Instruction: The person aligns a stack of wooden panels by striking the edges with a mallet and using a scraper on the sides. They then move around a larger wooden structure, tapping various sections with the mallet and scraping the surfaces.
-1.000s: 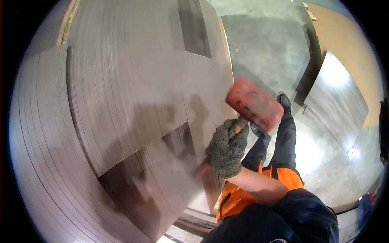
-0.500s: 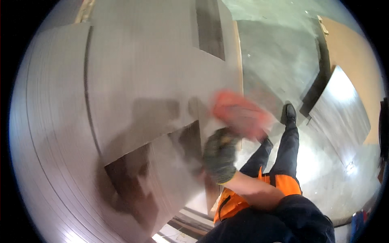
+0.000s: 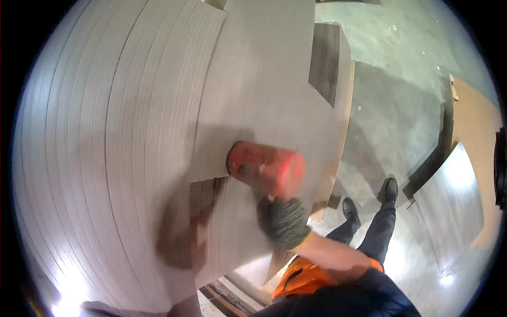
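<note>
My right hand (image 3: 284, 222), in a dark knitted glove with a yellow cuff edge, is closed around a red mallet (image 3: 266, 166). The handle is mostly hidden by the glove. The mallet's thick head lies sideways, its dark-rimmed left end over the long joint between grey wood-grain planks (image 3: 253, 79). Blur leaves it unclear whether that end touches them. Just below the head, a short grey plank piece (image 3: 237, 238) lies beside a dark shadowed strip. My left hand is out of sight.
More grooved grey planks (image 3: 153, 105) spread across the left. A darker board piece (image 3: 325, 61) lies at the far side. To the right are concrete floor (image 3: 391, 121), my shoes (image 3: 390, 191), a leaning shiny panel (image 3: 449, 206) and a tan board (image 3: 475, 116).
My right hand has swung the mallet leftward from near the planks' right edge to the joint. The view has also shifted, bringing more of the left planks in.
</note>
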Demonstrator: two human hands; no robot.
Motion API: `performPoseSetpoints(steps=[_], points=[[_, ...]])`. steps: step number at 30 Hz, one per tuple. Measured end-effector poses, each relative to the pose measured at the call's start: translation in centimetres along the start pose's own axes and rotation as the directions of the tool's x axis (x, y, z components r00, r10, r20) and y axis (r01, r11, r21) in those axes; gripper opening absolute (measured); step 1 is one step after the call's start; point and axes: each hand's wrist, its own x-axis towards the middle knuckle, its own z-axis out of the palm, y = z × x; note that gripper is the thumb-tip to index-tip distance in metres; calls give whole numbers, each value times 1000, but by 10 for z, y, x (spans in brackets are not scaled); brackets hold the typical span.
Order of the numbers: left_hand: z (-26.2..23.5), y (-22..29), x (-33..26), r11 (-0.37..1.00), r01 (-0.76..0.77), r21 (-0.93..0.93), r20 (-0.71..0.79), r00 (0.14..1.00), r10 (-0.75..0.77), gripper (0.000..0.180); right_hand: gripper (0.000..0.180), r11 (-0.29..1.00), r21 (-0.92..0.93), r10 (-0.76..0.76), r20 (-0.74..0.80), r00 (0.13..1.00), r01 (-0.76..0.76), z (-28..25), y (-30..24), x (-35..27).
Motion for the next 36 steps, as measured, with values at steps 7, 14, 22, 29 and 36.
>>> performPoseSetpoints(steps=[7,14,22,29,36], points=[[2,-32,-9,990,135,-47,83,988,-131,51,18,286,944,556,-21,831,-168,-21,-10,-23],[6,-51,-17,972,225,-66,146,966,-214,55,10,962,266,-66,-17,998,68,-28,-27,3],[3,-2,-26,938,324,-122,71,946,-317,64,23,938,-168,-329,-149,933,304,-22,-12,7],[-25,16,-9,979,178,-96,103,980,-168,32,19,978,201,39,107,993,-60,-81,49,-25],[-6,29,4,981,92,-174,105,992,-74,26,23,933,-75,349,426,835,-352,-210,101,-40]])
